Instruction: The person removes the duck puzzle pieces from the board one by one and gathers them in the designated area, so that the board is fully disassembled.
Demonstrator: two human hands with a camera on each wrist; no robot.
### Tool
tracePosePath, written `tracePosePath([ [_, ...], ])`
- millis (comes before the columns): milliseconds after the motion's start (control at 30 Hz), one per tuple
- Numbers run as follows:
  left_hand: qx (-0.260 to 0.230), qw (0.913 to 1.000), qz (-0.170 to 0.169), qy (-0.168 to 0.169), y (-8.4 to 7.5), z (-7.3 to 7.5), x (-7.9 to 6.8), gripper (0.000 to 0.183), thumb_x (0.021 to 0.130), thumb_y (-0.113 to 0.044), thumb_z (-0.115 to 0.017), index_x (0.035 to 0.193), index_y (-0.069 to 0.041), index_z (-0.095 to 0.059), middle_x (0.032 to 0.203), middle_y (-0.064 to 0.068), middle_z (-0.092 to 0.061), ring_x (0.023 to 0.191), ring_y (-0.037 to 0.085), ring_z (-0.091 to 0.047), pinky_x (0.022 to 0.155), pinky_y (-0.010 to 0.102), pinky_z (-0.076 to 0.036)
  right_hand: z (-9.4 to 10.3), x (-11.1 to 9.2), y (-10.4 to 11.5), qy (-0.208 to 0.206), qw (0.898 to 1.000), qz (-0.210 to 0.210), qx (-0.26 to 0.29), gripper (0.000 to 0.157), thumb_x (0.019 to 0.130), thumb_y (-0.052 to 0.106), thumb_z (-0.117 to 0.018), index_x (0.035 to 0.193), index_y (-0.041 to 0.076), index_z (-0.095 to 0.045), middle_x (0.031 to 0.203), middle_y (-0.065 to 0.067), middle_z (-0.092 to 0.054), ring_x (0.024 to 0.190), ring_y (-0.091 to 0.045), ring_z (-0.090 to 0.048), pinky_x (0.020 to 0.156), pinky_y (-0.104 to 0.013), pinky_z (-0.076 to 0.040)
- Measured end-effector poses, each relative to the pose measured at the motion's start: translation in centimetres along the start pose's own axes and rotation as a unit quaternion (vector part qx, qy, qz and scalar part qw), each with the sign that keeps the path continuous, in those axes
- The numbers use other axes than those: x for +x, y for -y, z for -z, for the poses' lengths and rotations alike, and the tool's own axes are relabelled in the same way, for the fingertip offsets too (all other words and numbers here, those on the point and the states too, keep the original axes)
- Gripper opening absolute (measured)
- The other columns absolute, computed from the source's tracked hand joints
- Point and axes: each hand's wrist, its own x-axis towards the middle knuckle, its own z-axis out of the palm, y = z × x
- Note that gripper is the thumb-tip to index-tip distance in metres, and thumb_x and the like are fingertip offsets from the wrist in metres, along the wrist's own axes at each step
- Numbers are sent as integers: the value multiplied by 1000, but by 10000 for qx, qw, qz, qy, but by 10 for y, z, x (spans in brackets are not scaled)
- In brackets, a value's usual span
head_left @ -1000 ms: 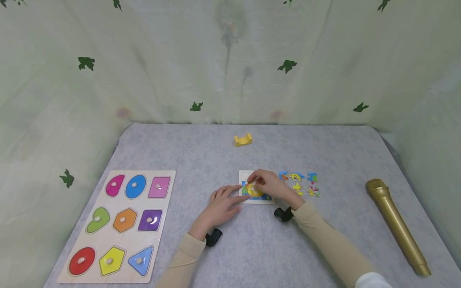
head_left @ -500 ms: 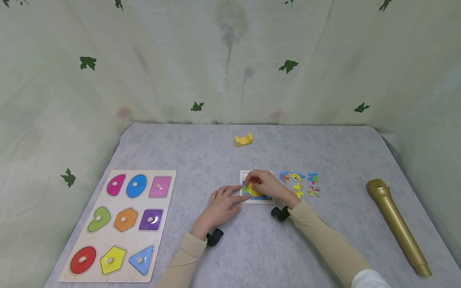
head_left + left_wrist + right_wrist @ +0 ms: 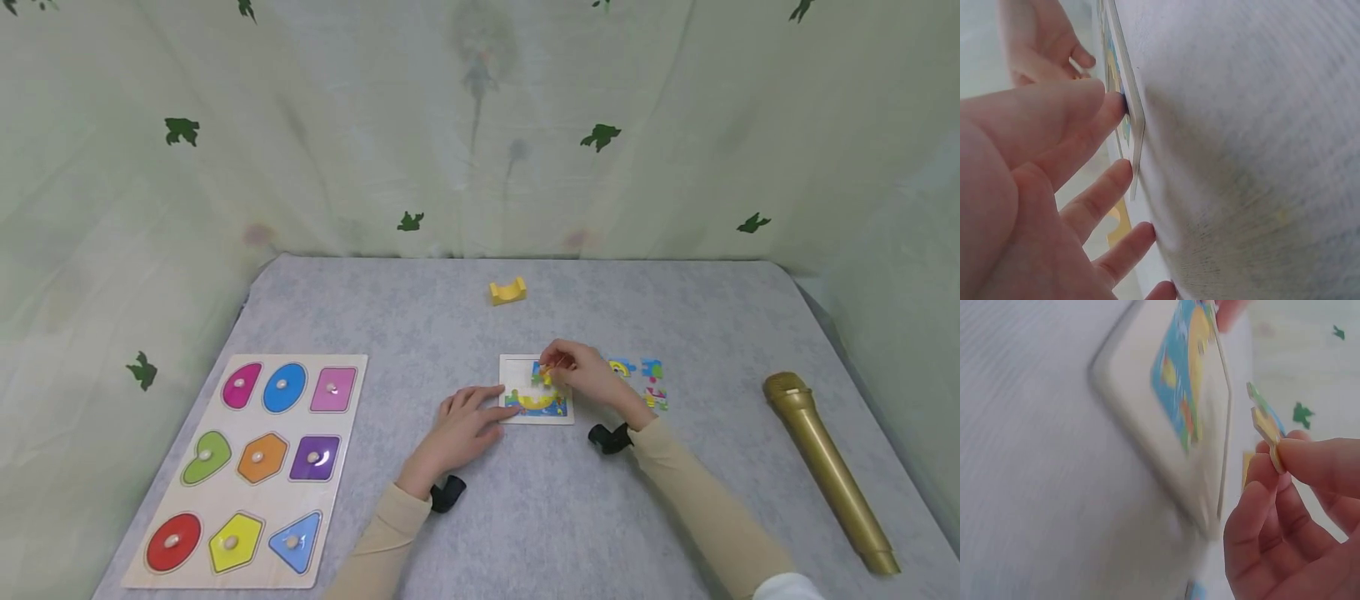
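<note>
A small jigsaw tray point(image 3: 536, 421) with a pale frame lies mid-table; colourful pieces with a yellow shape point(image 3: 537, 403) fill its near part. My left hand point(image 3: 462, 433) has its fingers extended, with fingertips touching the tray's left edge. Above the tray's far part, my right hand point(image 3: 592, 373) pinches a jigsaw piece point(image 3: 1267, 428) between thumb and fingers. That piece shows blue, green and yellow, and is tilted clear of the tray. In the right wrist view it is seen nearly edge-on. Whether it is one piece or two joined I cannot tell.
Loose jigsaw pieces point(image 3: 652, 368) lie right of the tray, some hidden by the right hand. A shape-knob board point(image 3: 341, 467) stands at left, a gold microphone point(image 3: 828, 475) at right. A yellow curved block point(image 3: 508, 291) sits toward the back.
My right hand has lifted the jigsaw piece from the tray's left part and shifted right and up with it, baring the tray's middle. The left hand has stayed in place.
</note>
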Motion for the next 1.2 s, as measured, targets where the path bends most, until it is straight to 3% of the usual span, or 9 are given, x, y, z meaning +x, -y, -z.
tracePosePath([
  [267, -37, 10000, 40, -10, 0, -1, 1, 35, 98, -24, -55, 134, -23, -59, 149, 6, -36, 134, 35, -27, 102, 60, -20, 29, -27, -19, -249, 9991, -259, -202, 10, 88, -3, -61, 97, 2, -64, 90, -7, -62, 79, -22, -53, 69, -34, -45],
  [433, -61, 10000, 34, -27, 0, -1, 1, 36, 98, -23, -56, 134, -23, -59, 149, 6, -36, 134, 34, -26, 102, 60, -19, 37, -39, -31, -304, 9986, -203, -377, 8, 88, -3, -61, 94, 1, -65, 87, -6, -62, 76, -21, -54, 67, -32, -46],
  [667, -81, 9999, 78, -7, 1, -1, 1, 36, 98, -23, -55, 134, -23, -58, 150, 5, -35, 134, 33, -26, 102, 59, -18, 39, -46, -38, -316, 9971, -139, -673, 8, 88, -5, -61, 92, 1, -65, 88, -9, -63, 76, -19, -55, 67, -32, -47],
  [867, -119, 9999, 115, -22, 0, -2, 1, 36, 98, -23, -56, 134, -22, -59, 150, 5, -36, 134, 33, -26, 102, 59, -18, 35, -46, -36, -327, 9915, -120, -1251, 9, 87, -5, -61, 88, 3, -65, 85, -5, -60, 75, -18, -51, 68, -33, -45],
  [1200, -142, 9998, 58, -111, -1, -2, 0, 36, 98, -23, -57, 133, -21, -60, 149, 6, -37, 133, 33, -28, 102, 60, -19, 31, -45, -37, -425, 9841, 220, -1712, 9, 85, 0, -69, 84, 6, -63, 83, -3, -54, 74, -16, -49, 64, -30, -44],
])
